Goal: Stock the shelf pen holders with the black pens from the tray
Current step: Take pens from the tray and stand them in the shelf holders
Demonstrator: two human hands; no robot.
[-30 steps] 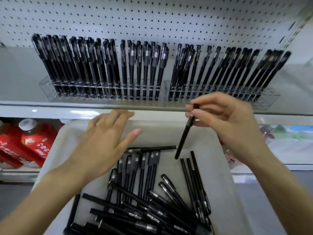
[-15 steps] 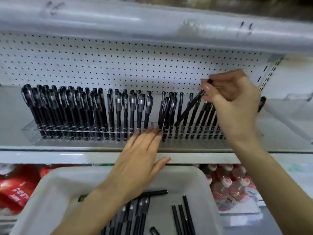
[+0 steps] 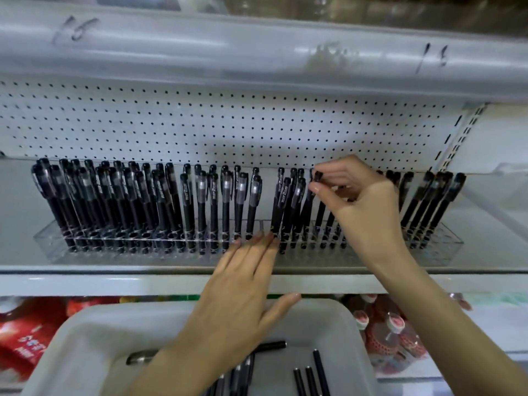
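1. Your right hand (image 3: 365, 204) is up at the shelf (image 3: 114, 284). Its thumb and curled fingers pinch the top end of one black pen (image 3: 317, 176).
2. That pen slants down and to the left from your fingertips. Its lower end is among the slots of the right pen holder (image 3: 451, 247), and I cannot tell whether it is seated in a hole.
3. Your left hand (image 3: 240, 290) is spread flat with straight fingers pressed close together and the thumb out to the side, and it grips nothing.
4. Its fingertips (image 3: 268, 238) touch the front edge of the clear holders, right where the left pen holder (image 3: 51, 241) meets the right one.
5. To the left of your left hand, the left holder is packed with upright black pens. Past your right hand, more pens stand in the right holder.
6. The white tray (image 3: 85, 338) sits under your left wrist and forearm, below the shelf lip. The loose pens (image 3: 318, 367) in it lie just right of your left forearm.
7. A white pegboard (image 3: 200, 124) backs the shelf, above both hands.
8. Below your right forearm stand red-labelled bottles (image 3: 383, 335), and red packs (image 3: 25, 338) lie well to the left of the tray.
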